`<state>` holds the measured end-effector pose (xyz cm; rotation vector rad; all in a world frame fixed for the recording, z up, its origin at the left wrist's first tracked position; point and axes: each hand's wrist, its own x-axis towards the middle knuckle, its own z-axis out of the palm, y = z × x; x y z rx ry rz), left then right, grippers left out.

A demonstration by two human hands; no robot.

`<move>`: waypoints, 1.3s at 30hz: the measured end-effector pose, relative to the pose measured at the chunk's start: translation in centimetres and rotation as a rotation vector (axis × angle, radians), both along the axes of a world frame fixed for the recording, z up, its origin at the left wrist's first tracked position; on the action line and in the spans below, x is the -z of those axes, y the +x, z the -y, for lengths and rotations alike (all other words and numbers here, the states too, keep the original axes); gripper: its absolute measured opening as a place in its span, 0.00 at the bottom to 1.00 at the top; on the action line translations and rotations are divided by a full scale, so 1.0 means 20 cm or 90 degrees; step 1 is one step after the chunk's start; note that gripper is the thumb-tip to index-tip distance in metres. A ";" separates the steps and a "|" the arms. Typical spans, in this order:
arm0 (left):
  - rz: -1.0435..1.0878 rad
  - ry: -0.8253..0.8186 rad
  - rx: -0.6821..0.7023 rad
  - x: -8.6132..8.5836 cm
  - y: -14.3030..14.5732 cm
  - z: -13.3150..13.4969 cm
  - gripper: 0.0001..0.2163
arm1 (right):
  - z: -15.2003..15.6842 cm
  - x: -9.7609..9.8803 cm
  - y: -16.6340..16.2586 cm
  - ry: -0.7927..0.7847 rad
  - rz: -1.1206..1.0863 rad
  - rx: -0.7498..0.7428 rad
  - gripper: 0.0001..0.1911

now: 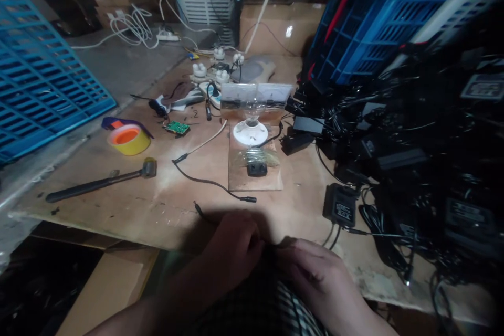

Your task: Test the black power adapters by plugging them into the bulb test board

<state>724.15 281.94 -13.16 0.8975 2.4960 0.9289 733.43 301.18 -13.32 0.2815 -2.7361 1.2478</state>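
At the table's front edge my left hand point(235, 241) is closed, fingers curled in. A black cable point(201, 212) with a barrel plug on its end runs out from beneath that hand. My right hand point(315, 268) is pinched close beside it. Something dark lies between the two hands, too shadowed to make out. Just beyond them on the table is a black lead point(205, 180) with a connector, joined to a pale wire. A wooden board point(255, 184) behind it carries a black socket point(257, 169) and a white lamp holder point(251, 133) with a clear bulb.
Black power adapters point(340, 205) and tangled cables heap along the right, below a blue crate point(378, 26). On the left are a hammer point(102, 184), yellow tape point(132, 142), a green circuit board point(177, 127) and another blue crate point(43, 63). A power strip point(168, 37) lies farther back.
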 end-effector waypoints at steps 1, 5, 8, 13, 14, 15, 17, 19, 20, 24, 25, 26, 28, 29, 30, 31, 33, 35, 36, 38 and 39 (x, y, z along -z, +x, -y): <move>0.016 0.009 0.009 0.00 -0.01 0.01 0.06 | 0.01 0.01 0.01 -0.006 0.002 0.008 0.12; -0.002 -0.024 0.045 -0.05 -0.02 0.04 0.07 | 0.07 0.06 0.08 0.062 -0.040 0.066 0.12; -0.044 -0.095 0.110 -0.09 -0.01 0.02 0.04 | 0.11 0.06 0.12 0.113 -0.121 0.045 0.15; -0.032 -0.119 0.090 -0.09 -0.05 -0.03 0.05 | 0.13 0.05 0.11 0.117 -0.185 0.084 0.13; -0.009 -0.116 0.071 -0.09 -0.06 -0.04 0.05 | 0.13 0.05 0.10 0.073 -0.165 0.111 0.11; 0.013 -0.116 0.059 -0.08 -0.07 -0.05 0.06 | 0.13 0.06 0.09 0.022 -0.137 0.136 0.09; 0.041 -0.129 0.054 -0.08 -0.09 -0.05 0.07 | 0.14 0.07 0.08 -0.059 -0.084 0.180 0.10; 0.057 -0.139 0.058 -0.08 -0.11 -0.06 0.08 | 0.15 0.09 0.07 -0.073 -0.049 0.203 0.10; 0.063 -0.145 0.063 -0.09 -0.11 -0.06 0.07 | 0.16 0.09 0.06 -0.061 -0.033 0.209 0.09; 0.077 -0.171 0.090 -0.11 -0.13 -0.08 0.07 | 0.16 0.06 0.03 -0.024 0.093 0.183 0.07; 0.077 -0.174 0.094 -0.12 -0.13 -0.08 0.06 | 0.16 0.03 0.02 -0.014 0.135 0.169 0.06; 0.077 -0.176 0.096 -0.12 -0.13 -0.08 0.06 | 0.16 0.01 0.01 -0.005 0.173 0.152 0.06; 0.075 -0.174 0.091 -0.11 -0.12 -0.08 0.05 | 0.15 -0.04 -0.02 0.022 0.227 0.117 0.06; 0.073 -0.170 0.086 -0.10 -0.12 -0.08 0.05 | 0.15 -0.06 -0.03 0.034 0.239 0.098 0.06; 0.071 -0.167 0.080 -0.10 -0.12 -0.08 0.05 | 0.15 -0.08 -0.05 0.045 0.244 0.084 0.07; 0.071 -0.163 0.075 -0.09 -0.12 -0.08 0.05 | 0.15 -0.08 -0.06 0.053 0.243 0.078 0.08; 0.075 -0.156 0.070 -0.09 -0.11 -0.07 0.05 | 0.17 -0.08 -0.07 0.059 0.234 0.080 0.09; 0.087 -0.142 0.075 -0.10 -0.11 -0.06 0.07 | 0.18 -0.06 -0.08 0.060 0.225 0.085 0.09; 0.093 -0.133 0.080 -0.10 -0.11 -0.05 0.08 | 0.18 -0.06 -0.08 0.061 0.220 0.083 0.10; 0.097 -0.105 0.103 -0.11 -0.11 -0.01 0.09 | 0.17 -0.05 -0.07 0.064 0.211 0.063 0.10; 0.092 -0.085 0.118 -0.11 -0.12 0.01 0.09 | 0.16 -0.04 -0.07 0.066 0.208 0.055 0.10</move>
